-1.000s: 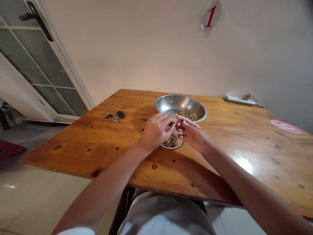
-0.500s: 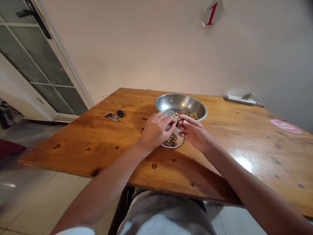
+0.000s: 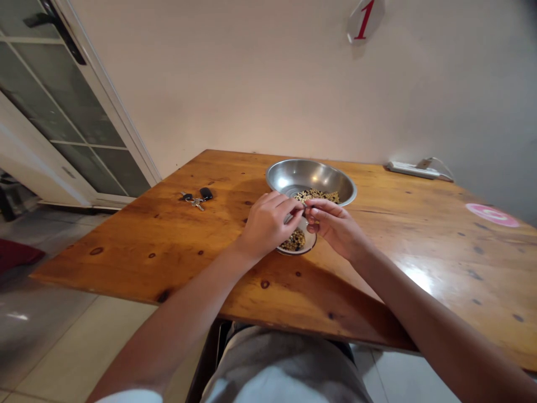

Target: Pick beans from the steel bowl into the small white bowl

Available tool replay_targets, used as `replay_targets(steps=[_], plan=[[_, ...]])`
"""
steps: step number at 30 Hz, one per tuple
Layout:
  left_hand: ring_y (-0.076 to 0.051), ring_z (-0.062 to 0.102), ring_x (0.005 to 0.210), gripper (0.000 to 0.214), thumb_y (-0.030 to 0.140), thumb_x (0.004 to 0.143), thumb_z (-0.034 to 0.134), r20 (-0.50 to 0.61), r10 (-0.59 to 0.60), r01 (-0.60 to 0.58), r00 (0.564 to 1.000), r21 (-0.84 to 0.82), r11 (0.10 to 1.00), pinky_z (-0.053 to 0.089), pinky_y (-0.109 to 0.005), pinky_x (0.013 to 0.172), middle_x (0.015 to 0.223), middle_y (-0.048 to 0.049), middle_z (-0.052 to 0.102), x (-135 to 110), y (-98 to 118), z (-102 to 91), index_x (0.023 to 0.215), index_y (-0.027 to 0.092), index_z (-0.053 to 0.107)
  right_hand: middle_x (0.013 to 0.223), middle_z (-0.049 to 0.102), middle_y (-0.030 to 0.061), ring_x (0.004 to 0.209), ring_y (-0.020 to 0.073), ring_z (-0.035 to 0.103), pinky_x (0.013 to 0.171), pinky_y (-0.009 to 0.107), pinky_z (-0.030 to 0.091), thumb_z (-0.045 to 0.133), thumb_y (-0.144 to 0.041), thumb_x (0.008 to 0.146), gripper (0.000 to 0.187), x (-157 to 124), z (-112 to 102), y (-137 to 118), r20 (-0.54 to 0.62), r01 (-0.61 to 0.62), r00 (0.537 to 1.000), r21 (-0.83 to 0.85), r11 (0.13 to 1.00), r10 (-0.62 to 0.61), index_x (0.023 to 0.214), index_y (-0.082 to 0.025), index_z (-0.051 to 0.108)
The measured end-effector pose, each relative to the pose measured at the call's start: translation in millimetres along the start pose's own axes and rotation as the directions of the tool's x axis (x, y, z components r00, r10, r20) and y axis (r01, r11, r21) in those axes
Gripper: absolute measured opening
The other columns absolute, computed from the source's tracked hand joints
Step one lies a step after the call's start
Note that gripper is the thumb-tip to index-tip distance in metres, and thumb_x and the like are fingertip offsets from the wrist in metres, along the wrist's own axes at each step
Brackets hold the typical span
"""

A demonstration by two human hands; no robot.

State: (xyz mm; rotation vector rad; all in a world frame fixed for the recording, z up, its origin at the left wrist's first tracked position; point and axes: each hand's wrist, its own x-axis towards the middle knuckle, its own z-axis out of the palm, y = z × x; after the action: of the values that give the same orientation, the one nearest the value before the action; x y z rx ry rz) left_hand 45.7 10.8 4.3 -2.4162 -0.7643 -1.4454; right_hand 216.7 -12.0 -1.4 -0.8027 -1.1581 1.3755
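Note:
Over the small white bowl (image 3: 309,242), my left hand (image 3: 272,220) is closed in a pinch, its thumb and fingertips pointing right. My right hand (image 3: 331,221) meets it tip to tip, thumb and index finger pinched together. Whatever lies between the fingertips is too small to make out. The bowl, partly covered by my left hand, holds a heap of small yellow and black bead-like pieces (image 3: 296,240). Just behind my hands stands a wide steel basin (image 3: 289,174), with more of these yellow and black pieces (image 3: 319,195) spread at its near right side.
A bunch of keys with a black fob (image 3: 205,193) lies left on the wooden table (image 3: 226,263). At the back right, a white power strip (image 3: 413,169) rests near the wall. A pink round sticker (image 3: 491,215) is on the right side. A glazed door (image 3: 79,112) stands at left.
The fingertips of my right hand have closed in slightly against those of my left hand. Bowl, basin and keys stay where they were.

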Motion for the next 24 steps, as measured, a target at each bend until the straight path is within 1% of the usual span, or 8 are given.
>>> replay_targets(steps=[5,8,11,15,19,22,24], plan=[[-0.013,0.053,0.067,0.01,0.018,0.085,0.055,0.005,0.009,-0.009,1.0,-0.001,1.0,0.042,-0.026,0.066,0.07,0.0,0.064,0.0,0.6,-0.7,0.076,0.018,0.06,0.076,0.063,-0.0028,0.062,0.0071,0.051,0.056,0.022,0.044,0.073,-0.024,0.07,0.011,-0.3,1.6,-1.0,-0.001,0.037,0.999,-0.038,0.999,-0.037,0.08,-0.027,0.073],[-0.013,0.054,0.067,0.011,0.018,0.086,0.054,0.006,0.002,-0.002,1.0,-0.002,1.0,0.042,-0.026,0.066,0.07,-0.0002,0.065,0.2,1.1,-0.8,0.076,0.018,0.06,0.075,0.064,-0.0027,0.061,0.0078,0.052,0.055,0.023,0.044,0.073,-0.026,0.072,0.012,0.4,-1.5,-0.2,-0.005,0.06,0.998,-0.087,0.994,-0.06,0.084,-0.028,0.073],[-0.013,0.054,0.067,0.012,0.019,0.086,0.054,0.004,0.003,-0.003,1.0,-0.005,1.0,0.042,-0.026,0.066,0.071,-0.0001,0.065,0.2,0.9,-0.6,0.077,0.018,0.061,0.074,0.064,-0.0026,0.061,0.0084,0.053,0.057,0.024,0.044,0.072,-0.026,0.074,0.013,1.6,-6.1,0.6,-0.003,0.123,0.992,-0.162,0.979,-0.126,0.087,-0.027,0.073],[-0.014,0.054,0.069,0.012,0.02,0.087,0.053,0.012,0.041,-0.042,0.999,0.053,0.998,0.041,-0.027,0.067,0.071,-0.0003,0.065,0.0,-0.5,-1.2,0.078,0.018,0.061,0.077,0.066,-0.0014,0.059,0.0088,0.053,0.058,0.027,0.045,0.07,-0.027,0.076,0.014,2.2,-8.5,-0.8,0.013,0.178,0.983,-0.285,0.942,-0.182,0.09,-0.025,0.072],[-0.015,0.054,0.069,0.014,0.02,0.088,0.052,0.033,0.105,-0.109,0.994,0.15,0.983,0.04,-0.029,0.066,0.071,-0.0004,0.065,0.9,-2.0,-2.6,0.079,0.017,0.062,0.08,0.068,0.0007,0.059,0.0091,0.054,0.057,0.027,0.047,0.071,-0.026,0.074,0.013,1.4,-3.9,-5.3,-0.007,0.21,0.974,-0.362,0.908,-0.228,0.087,-0.024,0.073],[-0.015,0.055,0.069,0.014,0.019,0.088,0.052,0.043,0.116,-0.122,0.992,0.165,0.979,0.04,-0.029,0.065,0.071,-0.0006,0.065,1.7,-2.6,-2.6,0.079,0.017,0.062,0.081,0.067,0.0014,0.059,0.0091,0.054,0.057,0.028,0.048,0.07,-0.024,0.074,0.012,0.3,-0.3,-7.7,-0.018,0.243,0.96,-0.433,0.868,-0.278,0.086,-0.024,0.073],[-0.015,0.055,0.07,0.013,0.018,0.088,0.052,0.045,0.116,-0.122,0.992,0.161,0.979,0.04,-0.029,0.065,0.072,-0.001,0.066,1.9,-2.9,-2.2,0.08,0.017,0.062,0.081,0.065,0.0013,0.059,0.0091,0.054,0.056,0.028,0.048,0.069,-0.024,0.074,0.011,-0.1,0.7,-8.1,-0.013,0.273,0.947,-0.495,0.825,-0.321,0.085,-0.024,0.073]])
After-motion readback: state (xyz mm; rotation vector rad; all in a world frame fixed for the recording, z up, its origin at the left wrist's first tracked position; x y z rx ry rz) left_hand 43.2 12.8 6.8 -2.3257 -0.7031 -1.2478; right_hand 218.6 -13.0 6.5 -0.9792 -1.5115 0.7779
